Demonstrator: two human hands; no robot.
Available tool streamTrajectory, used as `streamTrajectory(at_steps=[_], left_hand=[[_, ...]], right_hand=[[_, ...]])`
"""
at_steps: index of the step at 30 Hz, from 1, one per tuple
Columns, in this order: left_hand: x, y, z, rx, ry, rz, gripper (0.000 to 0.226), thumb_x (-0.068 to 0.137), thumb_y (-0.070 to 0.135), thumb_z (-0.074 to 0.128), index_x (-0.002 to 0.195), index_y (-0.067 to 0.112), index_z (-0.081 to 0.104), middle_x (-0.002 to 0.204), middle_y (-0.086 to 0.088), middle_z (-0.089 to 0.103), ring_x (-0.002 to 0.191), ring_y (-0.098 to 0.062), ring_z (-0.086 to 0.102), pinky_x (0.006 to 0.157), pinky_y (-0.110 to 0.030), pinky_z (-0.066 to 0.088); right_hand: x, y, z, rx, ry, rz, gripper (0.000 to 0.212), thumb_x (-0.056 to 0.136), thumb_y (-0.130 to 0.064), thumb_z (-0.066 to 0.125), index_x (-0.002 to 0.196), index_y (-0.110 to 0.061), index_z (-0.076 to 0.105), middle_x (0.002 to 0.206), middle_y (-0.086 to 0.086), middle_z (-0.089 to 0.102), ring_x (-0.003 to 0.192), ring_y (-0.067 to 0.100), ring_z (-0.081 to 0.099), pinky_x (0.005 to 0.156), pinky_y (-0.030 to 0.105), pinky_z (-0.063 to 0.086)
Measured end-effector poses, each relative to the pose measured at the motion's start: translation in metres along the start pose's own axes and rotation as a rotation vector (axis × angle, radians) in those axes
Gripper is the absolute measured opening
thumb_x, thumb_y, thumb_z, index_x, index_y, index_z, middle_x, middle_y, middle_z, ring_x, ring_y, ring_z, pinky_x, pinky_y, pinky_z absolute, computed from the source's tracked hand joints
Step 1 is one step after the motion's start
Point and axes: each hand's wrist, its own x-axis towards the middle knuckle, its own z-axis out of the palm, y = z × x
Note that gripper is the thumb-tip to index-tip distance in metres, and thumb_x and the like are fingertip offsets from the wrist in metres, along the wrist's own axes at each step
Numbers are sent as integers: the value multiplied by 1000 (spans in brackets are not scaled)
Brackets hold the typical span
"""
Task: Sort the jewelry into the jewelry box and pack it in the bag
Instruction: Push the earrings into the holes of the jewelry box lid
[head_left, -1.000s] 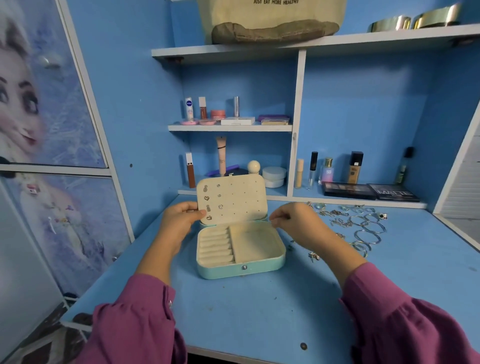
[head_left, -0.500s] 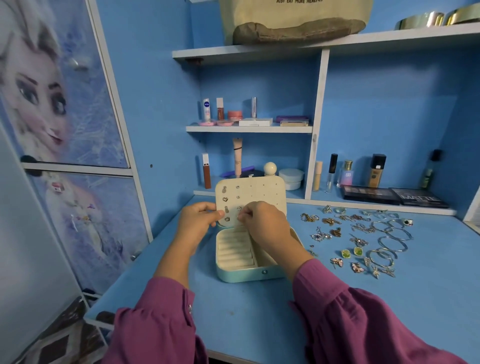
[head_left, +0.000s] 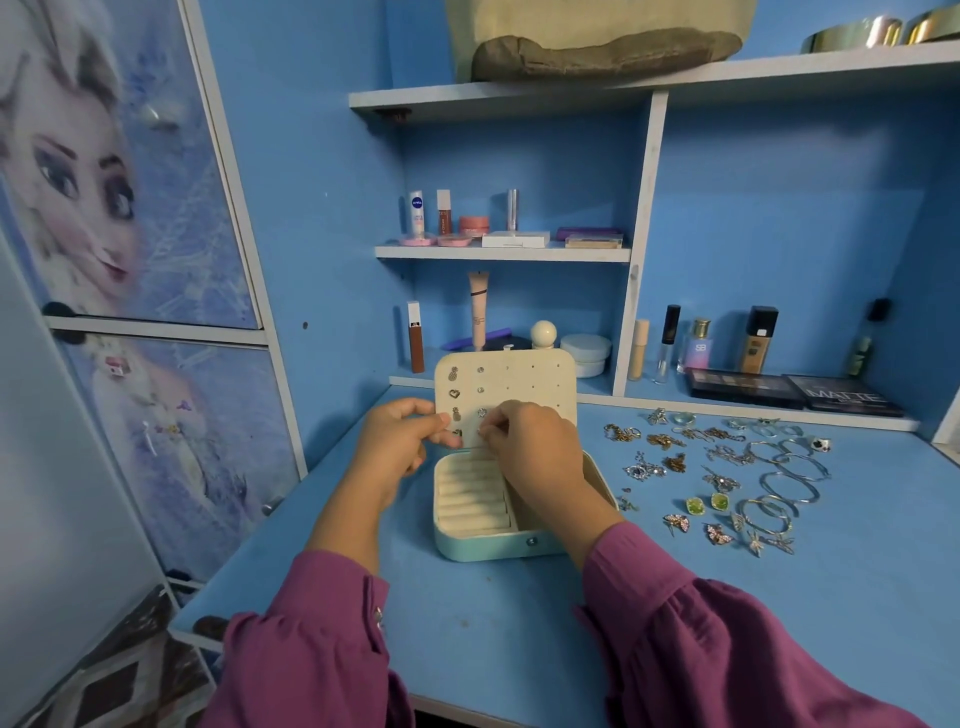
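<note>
A blue-painted desk fills a blue alcove with white-edged shelves of cosmetics; a canvas bag slumps on the top shelf. On the desk near the back stands the mint jewelry box, lid upright, its cream panel dotted with small studs, ribbed ring rolls below. The left hand pinches the lid's left edge; the right hand pinches something tiny against the panel. Loose jewelry, metallic bangles and earrings, lies scattered right of the box.
</note>
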Motion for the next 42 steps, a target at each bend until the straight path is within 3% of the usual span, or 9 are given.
streamTrajectory(at_steps=[4,11,14,19,22,27,35,40,42], left_hand=[[-2,2,-1,-32,-131,-33,6,92,10,54,89,4,55,88,-9,75,32,-7,22,35,-17,18],[-2,1,0,-78,-231,-109,15,92,5,51,106,0,50,97,-12,74,31,-5,22,33,-16,18],[-4,3,0,-154,-259,-135,5,90,0,47,93,4,47,99,-16,73,31,-4,20,34,-15,15],[-6,4,-1,-304,-307,-260,19,85,0,32,83,4,50,103,-20,71,29,-3,17,30,-14,15],[-3,1,-5,-437,-328,-352,29,82,6,27,102,2,47,106,-26,68,27,-4,19,30,-13,15],[2,-4,-6,-522,-355,-425,45,92,24,30,126,0,47,113,-32,63,26,-4,20,27,-12,15],[5,-7,-6,-534,-381,-458,33,95,16,36,106,-7,57,100,-24,70,23,-5,23,24,-11,17],[4,-7,-5,-516,-410,-421,26,84,13,51,104,-3,59,91,-21,72,23,-4,23,25,-10,18],[4,-7,-2,-464,-407,-379,20,80,10,57,98,1,60,80,-14,70,24,-3,23,25,-10,17]], right_hand=[[-1,-1,-3,0,27,9,17,92,-30,53,94,-21,66,93,1,69,90,24,60,78,34,42],[-3,-3,-5,-3,-1,9,16,92,-28,53,94,-20,67,93,2,69,89,24,60,76,33,42],[-5,2,-11,85,2,65,13,89,-26,55,89,-20,67,90,0,69,88,22,60,76,33,45],[-2,33,-35,162,-38,253,17,86,-26,58,88,-13,69,86,4,68,81,21,61,66,32,46],[1,57,-50,175,-47,338,17,87,-24,57,92,-10,66,85,7,66,70,19,55,61,30,42],[-8,73,-59,378,-89,248,19,84,-28,70,96,-31,55,84,0,67,78,16,60,58,25,44],[-14,77,-70,540,-116,209,21,82,-14,73,68,-22,60,70,-4,63,41,-8,49,40,5,34],[-15,81,-72,599,-125,203,5,81,-11,73,80,-15,71,83,3,72,73,5,63,61,9,45],[-14,85,-70,594,-134,212,6,81,-11,73,86,-14,73,82,0,72,71,2,63,58,5,44]])
